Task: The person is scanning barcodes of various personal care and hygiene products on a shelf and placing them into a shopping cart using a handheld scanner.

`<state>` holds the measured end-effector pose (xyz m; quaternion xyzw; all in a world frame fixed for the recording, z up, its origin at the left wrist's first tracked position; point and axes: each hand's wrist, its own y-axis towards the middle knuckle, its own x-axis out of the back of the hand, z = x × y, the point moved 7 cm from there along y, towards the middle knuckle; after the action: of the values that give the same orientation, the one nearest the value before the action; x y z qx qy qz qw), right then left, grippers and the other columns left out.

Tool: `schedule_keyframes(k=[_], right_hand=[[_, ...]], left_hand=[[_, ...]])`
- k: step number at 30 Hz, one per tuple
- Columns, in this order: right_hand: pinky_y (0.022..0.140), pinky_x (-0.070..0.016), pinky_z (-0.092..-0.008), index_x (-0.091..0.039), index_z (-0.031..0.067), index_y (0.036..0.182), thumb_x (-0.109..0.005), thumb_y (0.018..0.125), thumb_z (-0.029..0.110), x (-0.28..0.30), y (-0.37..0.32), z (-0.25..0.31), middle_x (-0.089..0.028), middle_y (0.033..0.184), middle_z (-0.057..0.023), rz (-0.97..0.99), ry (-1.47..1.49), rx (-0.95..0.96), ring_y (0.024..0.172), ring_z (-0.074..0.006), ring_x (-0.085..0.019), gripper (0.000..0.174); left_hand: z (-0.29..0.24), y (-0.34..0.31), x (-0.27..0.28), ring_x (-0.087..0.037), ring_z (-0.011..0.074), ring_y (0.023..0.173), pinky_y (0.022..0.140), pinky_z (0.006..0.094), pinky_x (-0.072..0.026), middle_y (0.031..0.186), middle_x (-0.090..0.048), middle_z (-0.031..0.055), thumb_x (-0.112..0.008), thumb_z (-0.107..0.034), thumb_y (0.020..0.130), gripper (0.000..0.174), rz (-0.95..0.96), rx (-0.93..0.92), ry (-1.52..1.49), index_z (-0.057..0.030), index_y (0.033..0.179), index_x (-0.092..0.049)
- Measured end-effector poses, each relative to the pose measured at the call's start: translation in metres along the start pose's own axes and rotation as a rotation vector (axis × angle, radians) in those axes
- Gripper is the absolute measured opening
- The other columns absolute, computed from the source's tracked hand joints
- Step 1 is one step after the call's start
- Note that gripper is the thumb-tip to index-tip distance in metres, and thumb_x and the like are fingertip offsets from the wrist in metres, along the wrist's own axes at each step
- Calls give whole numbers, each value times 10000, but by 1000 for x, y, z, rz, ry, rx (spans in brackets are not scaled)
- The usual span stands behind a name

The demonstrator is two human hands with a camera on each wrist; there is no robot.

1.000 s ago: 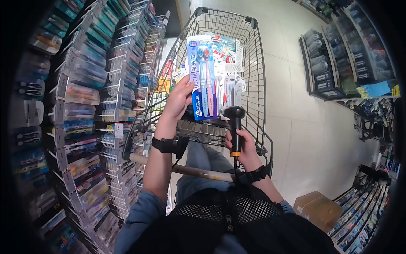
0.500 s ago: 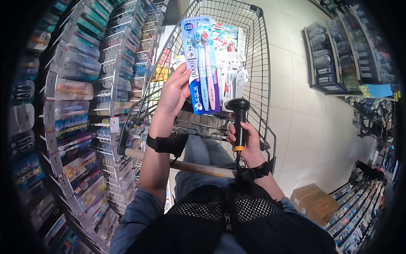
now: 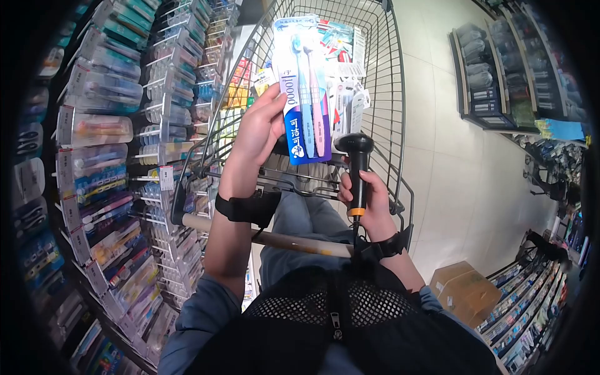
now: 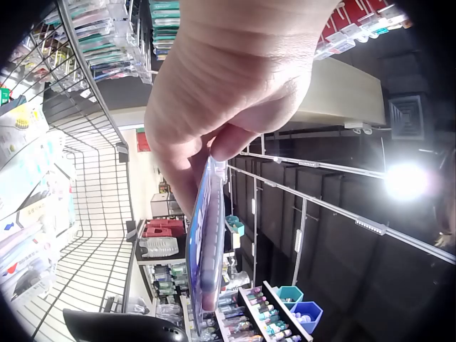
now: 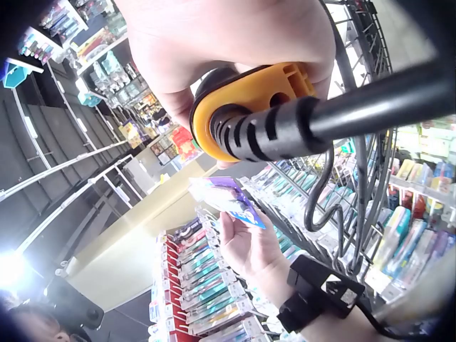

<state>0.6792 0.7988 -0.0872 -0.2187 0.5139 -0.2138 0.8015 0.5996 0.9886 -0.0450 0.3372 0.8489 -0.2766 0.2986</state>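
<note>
My left hand (image 3: 255,131) pinches a two-toothbrush blister pack (image 3: 320,140) by its left edge, upright above the shopping cart. One brush is blue, the other pink. Bright white light washes out the upper part of the card. Seen from the left wrist, the pack (image 4: 206,249) is edge-on between thumb and fingers. My right hand (image 3: 377,203) grips the black handle of a barcode scanner (image 3: 358,178), its wide head up and close to the pack's lower right corner. In the right wrist view, the scanner's orange base (image 5: 214,117) and thick cable face the camera.
The cart (image 3: 400,119) holds several packaged goods (image 3: 347,103), and its handle bar (image 3: 281,240) crosses before my body. Racks of hanging toothbrush packs (image 3: 103,162) stand close on the left. A cardboard box (image 3: 465,294) sits at lower right, with shelves (image 3: 478,81) beyond the aisle.
White light has spread over the pack's upper half, whose print showed clearly half a second ago. Both hands keep their holds, and the pack and scanner have shifted slightly to the right in view.
</note>
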Motion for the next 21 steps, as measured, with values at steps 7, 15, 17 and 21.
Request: schedule_keyframes(k=[7,15,17,21], right_hand=[[609,-389,-298,-396,32,1172,-443,838,198,-1,-2,0,-510,700,-84,45,54,-2,576,-170,-485,376],[612,-386,-298,-405,32,1160,-449,833,204,1,-2,0,-509,698,-82,38,59,-10,579,-170,-482,372],[612,-385,-300,-409,36,1153,-451,832,207,3,-2,-1,-506,698,-82,29,66,-14,583,-171,-480,366],[565,-362,-270,-391,43,1174,-466,796,240,1,-4,0,-451,682,-65,-47,-14,-9,549,-150,-443,433]], left_hand=[[0,-1,-2,-516,172,1048,880,293,-432,1170,-485,144,-340,-98,915,382,14,4,8,60,1262,-308],[3,1,5,-514,163,1048,872,283,-425,1175,-488,123,-340,-86,909,380,-30,-13,71,27,1271,-314],[2,2,5,-513,162,1047,873,282,-421,1177,-488,119,-338,-84,909,380,-38,-28,81,22,1273,-314],[0,0,7,-496,159,1060,903,285,-389,1178,-489,113,-323,-86,914,365,-115,-47,34,20,1263,-330]])
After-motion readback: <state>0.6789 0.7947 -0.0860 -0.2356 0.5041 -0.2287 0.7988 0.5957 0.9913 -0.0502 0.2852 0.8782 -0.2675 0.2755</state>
